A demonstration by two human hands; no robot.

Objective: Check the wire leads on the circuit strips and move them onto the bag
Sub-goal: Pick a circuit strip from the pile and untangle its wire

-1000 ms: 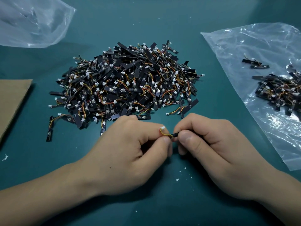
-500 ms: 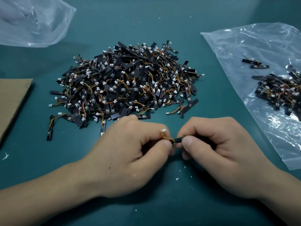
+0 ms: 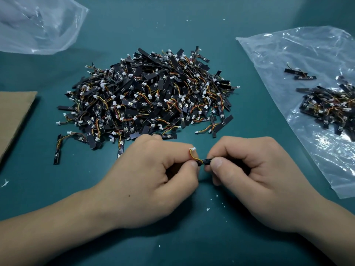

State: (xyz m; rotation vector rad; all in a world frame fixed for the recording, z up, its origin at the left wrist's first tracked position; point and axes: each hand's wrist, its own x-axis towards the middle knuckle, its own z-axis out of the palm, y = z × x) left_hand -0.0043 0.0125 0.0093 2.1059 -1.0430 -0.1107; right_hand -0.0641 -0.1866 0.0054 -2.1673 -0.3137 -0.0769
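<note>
Just before the pile of circuit strips (image 3: 149, 100) on the teal surface (image 3: 172, 25), the right hand (image 3: 249, 179) has its grip clamped on one black strip (image 3: 206, 161), and the left hand (image 3: 153, 181) pinches its wire lead (image 3: 194, 156). Further right, other strips (image 3: 330, 108) lie on the clear bag (image 3: 288, 54).

A black strip (image 3: 206, 161) is pinched by the right hand (image 3: 255, 181), its wires (image 3: 194, 157) by the left hand (image 3: 153, 179), before the pile (image 3: 149, 98).

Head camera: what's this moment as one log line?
step: checking leads | left hand: pinches wire lead | right hand: grips circuit strip | pile: centre | bag: right, strips on it
</note>
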